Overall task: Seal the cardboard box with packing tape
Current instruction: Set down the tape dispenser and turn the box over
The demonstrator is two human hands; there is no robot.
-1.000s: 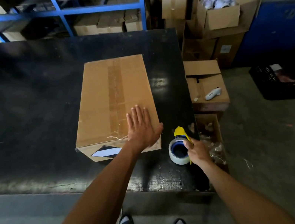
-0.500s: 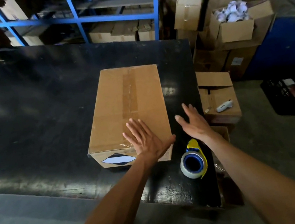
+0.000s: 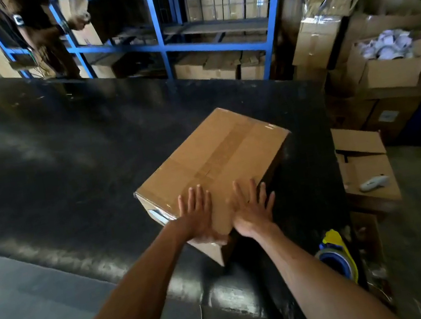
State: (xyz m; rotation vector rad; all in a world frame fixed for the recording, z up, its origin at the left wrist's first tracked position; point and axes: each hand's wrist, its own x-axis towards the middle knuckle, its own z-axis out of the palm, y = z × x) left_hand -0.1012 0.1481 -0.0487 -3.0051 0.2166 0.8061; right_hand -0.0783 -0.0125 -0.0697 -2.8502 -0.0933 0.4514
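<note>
A closed brown cardboard box (image 3: 214, 158) sits on the black table (image 3: 65, 166), turned at an angle, with clear tape along its top seam. My left hand (image 3: 198, 217) and my right hand (image 3: 253, 207) both lie flat, fingers spread, on the near end of the box top, side by side. Neither hand holds anything. The tape dispenser (image 3: 337, 258), a yellow and blue holder with a tape roll, stands on the table near its right edge, beside my right forearm.
Blue metal shelving (image 3: 162, 42) with cartons stands behind the table, and a person (image 3: 40, 29) stands at its left. Stacked cardboard boxes (image 3: 363, 164) sit on the floor to the right, one open box holding white items (image 3: 385, 46). A white tool (image 3: 373, 182) lies on one box.
My right hand let go of the tape dispenser and moved onto the box top beside my left hand. The box has been turned at an angle on the table.
</note>
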